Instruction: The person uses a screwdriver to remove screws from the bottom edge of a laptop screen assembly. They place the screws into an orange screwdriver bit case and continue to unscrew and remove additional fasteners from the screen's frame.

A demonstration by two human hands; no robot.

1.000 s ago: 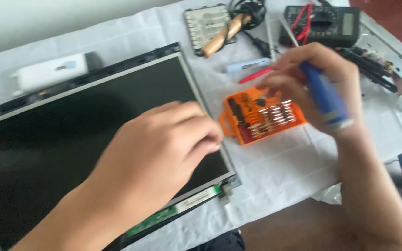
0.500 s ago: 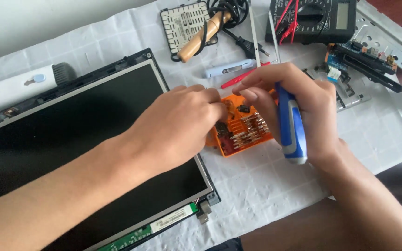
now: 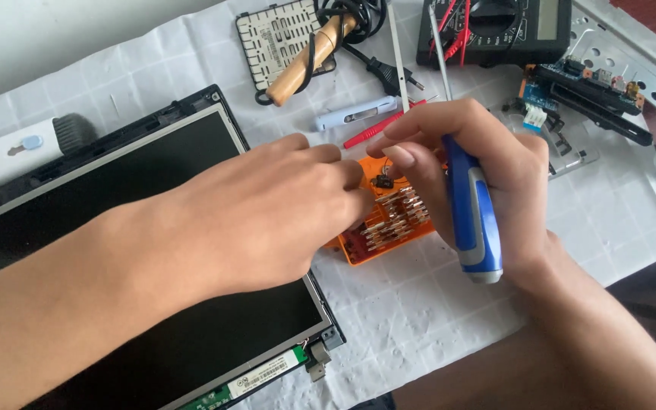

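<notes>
My left hand (image 3: pixel 267 212) lies over the right edge of a dark laptop screen panel (image 3: pixel 115 228), its fingertips reaching into an orange case of screwdriver bits (image 3: pixel 389 228). My right hand (image 3: pixel 480 175) is closed around a blue and grey screwdriver handle (image 3: pixel 472 220), its thumb and forefinger just above the case. Several metal bits stand in rows in the case. Whether the left fingers hold a bit is hidden.
On the white cloth (image 3: pixel 434 319) behind the case lie a red-handled tool (image 3: pixel 381 129), a pale blue pen-like tool (image 3: pixel 354 114), a wooden-handled soldering iron (image 3: pixel 309 61) on a small keypad, a multimeter (image 3: pixel 495 30), a circuit board (image 3: pixel 586 87) and a metal bracket (image 3: pixel 632 45).
My left hand has moved right from the screen panel onto the orange bit case. My right hand with the screwdriver handle has closed in over the case.
</notes>
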